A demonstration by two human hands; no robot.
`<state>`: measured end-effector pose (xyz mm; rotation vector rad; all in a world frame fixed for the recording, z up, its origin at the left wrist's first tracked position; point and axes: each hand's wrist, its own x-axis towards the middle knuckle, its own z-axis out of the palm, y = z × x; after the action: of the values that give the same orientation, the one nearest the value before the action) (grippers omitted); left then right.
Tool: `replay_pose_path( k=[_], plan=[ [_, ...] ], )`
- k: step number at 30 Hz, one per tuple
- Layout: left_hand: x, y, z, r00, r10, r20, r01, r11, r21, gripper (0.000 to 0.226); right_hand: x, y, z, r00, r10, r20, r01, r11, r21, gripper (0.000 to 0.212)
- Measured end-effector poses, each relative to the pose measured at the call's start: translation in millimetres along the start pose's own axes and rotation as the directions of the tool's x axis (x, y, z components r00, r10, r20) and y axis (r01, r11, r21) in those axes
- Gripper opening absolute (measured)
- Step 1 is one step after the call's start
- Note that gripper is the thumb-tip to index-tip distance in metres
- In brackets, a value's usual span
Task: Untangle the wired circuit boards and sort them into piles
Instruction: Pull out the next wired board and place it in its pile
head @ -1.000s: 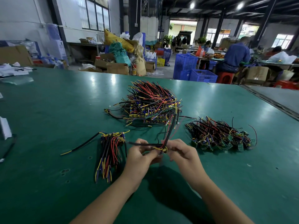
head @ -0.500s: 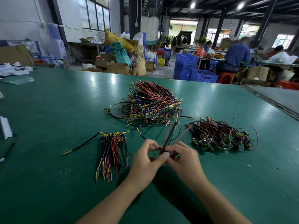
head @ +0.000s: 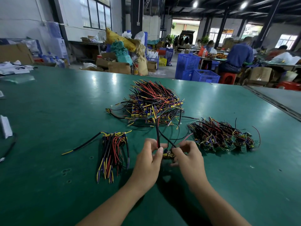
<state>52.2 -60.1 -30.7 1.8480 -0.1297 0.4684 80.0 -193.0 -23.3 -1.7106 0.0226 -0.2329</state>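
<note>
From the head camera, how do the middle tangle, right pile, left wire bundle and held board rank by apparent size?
1. middle tangle
2. right pile
3. left wire bundle, nearer the camera, so this gap is unsure
4. held board, partly hidden

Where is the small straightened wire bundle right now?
Head view: the wire bundle lies on the green table, just left of the left hand and nearer the person than the big tangled pile.

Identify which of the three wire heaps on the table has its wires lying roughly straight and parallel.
The small bundle left of the left hand; the big far heap and the right heap are tangled.
</note>
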Motion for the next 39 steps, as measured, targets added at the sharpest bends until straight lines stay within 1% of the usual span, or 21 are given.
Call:
replay_pose_path(
  k=[2,4,6,9,11,14,16,18,20,21,23,25,27,28,30,33,35,39],
  plan=[
    [-0.9,0.2,-0.2,1.0,0.008,-0.001,-0.008,1.0,-0.018,0.003,1.0,0.9,0.4,1.0,0.022,-0.021,-0.022,1.0,0.002,0.012],
    [-1.8,1.1,-1.3,1.0,0.001,0.0,-0.001,0.999,-0.055,0.009,1.6,2.3,1.0,0.999,-0.012,-0.035,0.01,0.999,-0.053,0.013],
    [-2.1,3.2,-2.6,1.0,0.005,-0.007,-0.005,0.997,-0.071,0.018,1.1,3.0,1.9,0.999,-0.027,-0.034,0.025,0.998,-0.06,0.014],
    [-1.0,7.5,-4.0,0.998,-0.022,-0.05,0.016,0.994,-0.112,0.031,-0.3,3.4,3.7,1.0,0.001,0.01,-0.002,0.998,0.064,0.009],
    [0.8,8.5,-3.5,0.995,-0.061,-0.074,0.052,0.991,-0.122,0.03,-0.3,4.6,5.0,0.999,-0.012,0.047,0.008,0.996,0.091,0.008],
    [1.1,6.5,-1.4,0.994,-0.081,-0.073,0.073,0.992,-0.101,0.029,-0.6,5.0,5.9,0.998,-0.035,0.06,0.03,0.995,0.094,0.016],
    [1.6,1.9,-1.3,0.994,-0.084,-0.065,0.078,0.993,-0.094,0.03,0.1,4.9,4.9,0.997,-0.017,0.073,0.008,0.992,0.125,0.018],
    [2.0,-2.0,-1.7,0.995,-0.079,-0.057,0.074,0.994,-0.086,0.024,0.9,4.2,2.8,0.992,0.011,0.123,-0.028,0.99,0.138,0.007],
    [2.2,-3.2,-3.0,0.995,-0.069,-0.073,0.064,0.995,-0.076,0.02,0.4,5.3,1.4,0.985,0.042,0.166,-0.065,0.988,0.137,0.018],
    [2.2,-3.1,-3.3,0.994,-0.064,-0.086,0.058,0.996,-0.067,0.02,0.2,4.8,1.4,0.981,0.049,0.186,-0.074,0.988,0.135,0.02],
    [1.6,-2.1,-3.6,0.994,-0.055,-0.099,0.049,0.997,-0.054,0.02,-0.3,1.8,0.7,0.961,0.064,0.268,-0.1,0.987,0.122,0.016],
    [1.4,-2.1,-3.5,0.994,-0.048,-0.099,0.043,0.998,-0.049,0.022,-0.2,-0.3,-1.7,0.92,0.103,0.377,-0.156,0.981,0.112,0.015],
    [1.3,-2.2,-4.6,0.995,-0.049,-0.083,0.046,0.998,-0.041,0.022,-0.1,-1.7,-3.4,0.902,0.11,0.417,-0.175,0.977,0.119,0.014],
    [1.0,-1.9,-5.2,0.996,-0.053,-0.068,0.05,0.998,-0.043,0.021,0.0,-2.2,-4.6,0.907,0.092,0.412,-0.155,0.98,0.122,0.014],
    [0.3,-1.1,-5.5,0.997,-0.067,-0.046,0.064,0.996,-0.064,0.022,0.2,-2.6,-5.9,0.919,0.019,0.393,-0.062,0.993,0.097,0.016],
    [-0.1,1.5,-5.1,0.991,-0.122,-0.058,0.117,0.989,-0.091,0.024,2.1,-2.1,-7.2,0.919,-0.084,0.386,0.099,0.995,-0.019,0.017],
    [1.7,2.5,-5.3,0.982,-0.182,-0.055,0.176,0.978,-0.112,0.026,3.3,0.6,-9.1,0.918,-0.112,0.382,0.15,0.986,-0.071,0.017],
    [5.1,3.3,-4.8,0.945,-0.323,0.043,0.325,0.921,-0.213,0.03,3.9,4.2,-11.6,0.905,-0.158,0.396,0.21,0.974,-0.091,0.014]
  ],
)
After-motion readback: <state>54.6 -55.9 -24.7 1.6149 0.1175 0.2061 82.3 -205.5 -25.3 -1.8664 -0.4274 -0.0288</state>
